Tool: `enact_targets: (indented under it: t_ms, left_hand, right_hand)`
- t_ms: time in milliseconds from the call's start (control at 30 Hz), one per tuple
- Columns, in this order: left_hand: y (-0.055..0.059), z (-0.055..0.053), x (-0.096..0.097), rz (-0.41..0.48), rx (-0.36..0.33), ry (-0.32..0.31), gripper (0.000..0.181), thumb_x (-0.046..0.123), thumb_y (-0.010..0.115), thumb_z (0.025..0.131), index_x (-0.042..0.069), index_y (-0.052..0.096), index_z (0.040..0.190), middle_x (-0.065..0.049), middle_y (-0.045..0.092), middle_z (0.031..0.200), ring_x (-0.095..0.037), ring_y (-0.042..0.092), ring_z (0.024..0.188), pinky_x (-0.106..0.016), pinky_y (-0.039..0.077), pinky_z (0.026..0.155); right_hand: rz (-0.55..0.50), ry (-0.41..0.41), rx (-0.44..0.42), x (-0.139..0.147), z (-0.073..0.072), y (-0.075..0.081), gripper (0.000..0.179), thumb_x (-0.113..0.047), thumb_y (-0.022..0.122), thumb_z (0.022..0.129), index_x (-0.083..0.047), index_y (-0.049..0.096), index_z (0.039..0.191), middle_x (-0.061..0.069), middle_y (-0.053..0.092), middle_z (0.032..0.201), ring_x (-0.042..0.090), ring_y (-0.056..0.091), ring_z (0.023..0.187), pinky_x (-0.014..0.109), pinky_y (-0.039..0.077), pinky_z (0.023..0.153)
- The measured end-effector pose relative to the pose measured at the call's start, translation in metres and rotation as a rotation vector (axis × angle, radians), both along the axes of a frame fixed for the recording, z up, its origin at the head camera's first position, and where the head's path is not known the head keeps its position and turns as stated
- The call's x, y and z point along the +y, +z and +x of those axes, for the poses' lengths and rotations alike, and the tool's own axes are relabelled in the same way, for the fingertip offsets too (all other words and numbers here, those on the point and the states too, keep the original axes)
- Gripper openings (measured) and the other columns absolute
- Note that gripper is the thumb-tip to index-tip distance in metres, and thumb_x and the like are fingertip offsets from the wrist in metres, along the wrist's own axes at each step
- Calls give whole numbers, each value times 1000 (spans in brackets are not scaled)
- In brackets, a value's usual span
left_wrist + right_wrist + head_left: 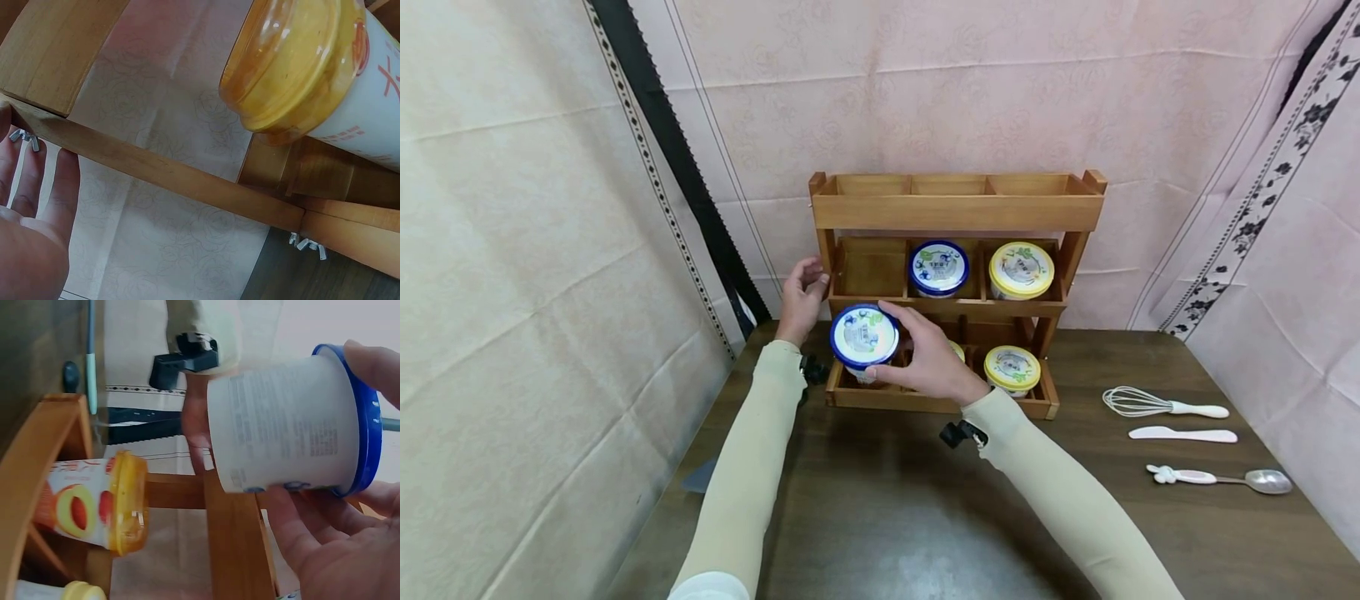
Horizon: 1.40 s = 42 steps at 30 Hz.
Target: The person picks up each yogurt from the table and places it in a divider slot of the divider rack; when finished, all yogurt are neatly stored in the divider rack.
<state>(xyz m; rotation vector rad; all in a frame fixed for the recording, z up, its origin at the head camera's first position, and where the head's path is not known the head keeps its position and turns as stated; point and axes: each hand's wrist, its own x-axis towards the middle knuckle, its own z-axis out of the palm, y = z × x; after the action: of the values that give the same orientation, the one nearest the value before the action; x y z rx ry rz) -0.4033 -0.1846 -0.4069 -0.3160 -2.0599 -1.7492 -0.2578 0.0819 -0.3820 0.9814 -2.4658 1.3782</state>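
My right hand (936,358) grips a white tub with a blue lid (865,335) by its rim, thumb and fingers around it. The tub is in front of the left end of a wooden three-tier rack (958,212), and its printed side faces the right wrist view. My left hand (802,300) holds the rack's left side post at middle-tier height; in the left wrist view its fingertips go behind the wooden strip. A cup with an orange lid and peach print (81,503) stands in the bottom tier, hidden by the held tub in the head view.
The middle tier holds another blue-lidded tub (938,268) and a yellow-lidded tub (1021,271). A second yellow-lidded tub (1012,371) sits bottom right; another is partly covered by my right hand. On the table's right lie a whisk (1161,404), a white knife (1182,435) and a spoon (1221,477).
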Motion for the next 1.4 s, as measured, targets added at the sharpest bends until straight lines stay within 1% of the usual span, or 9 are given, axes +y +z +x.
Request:
enact_targets:
  t_ms: [233,467,600,733,767,867,1067,1233,1400]
  left_hand:
    - [0,0,1,1,17,1,34,14,63,107,15,61,141,-10,62,134,-25,58,127,-46,48,116]
    - [0,-1,1,23,29,-5,35,12,64,106,14,61,141,-11,62,133,-25,59,126,-44,48,115]
    - [0,-2,1,36,26,-7,36,10,65,106,11,60,142,-13,61,134,-26,58,127,-43,49,114]
    - [1,-2,2,32,13,5,38,8,63,106,8,58,144,-15,60,136,-28,57,128,-44,48,115]
    - [3,0,3,29,8,10,38,6,62,106,7,57,144,-17,59,137,-29,57,129,-44,48,115]
    - [2,-1,3,30,3,8,38,8,62,107,8,58,144,-15,60,136,-28,57,128,-43,48,115]
    - [-1,-4,0,38,9,-1,36,11,64,106,13,61,141,-11,62,134,-25,59,126,-41,50,113]
    - [-1,-3,0,27,10,-2,35,12,64,106,14,61,141,-11,62,134,-25,59,126,-42,51,113]
    - [-1,-4,-1,20,9,-5,35,11,64,106,15,61,141,-11,62,134,-26,59,127,-44,51,113]
  right_hand:
    - [-58,-48,4,-5,-11,16,100,-42,90,84,-21,35,165,9,50,155,26,60,131,43,57,107]
    - [-27,-157,52,-10,-24,33,103,-50,88,84,-22,32,166,7,45,163,27,50,144,49,48,117]
    - [-30,-196,67,-13,-33,42,103,-50,87,85,-21,31,167,6,42,166,29,45,150,51,42,122]
    - [-59,-205,67,-17,-43,48,102,-48,87,86,-18,31,166,7,41,166,28,46,148,47,46,119]
    - [-66,-207,62,-18,-46,50,102,-48,87,86,-18,31,166,7,41,165,28,46,147,45,48,118]
    - [-74,-220,50,-20,-55,52,102,-47,87,87,-19,30,167,8,39,166,27,47,147,42,50,115]
    - [-76,-253,48,-27,-67,55,100,-47,86,88,-18,31,166,10,42,163,27,48,146,44,49,116]
    - [-30,-298,64,-35,-75,55,99,-45,85,89,-15,30,165,13,44,160,31,46,146,49,42,122]
    - [23,-310,45,-41,-79,51,101,-43,83,92,-15,23,169,15,38,165,33,40,151,53,34,126]
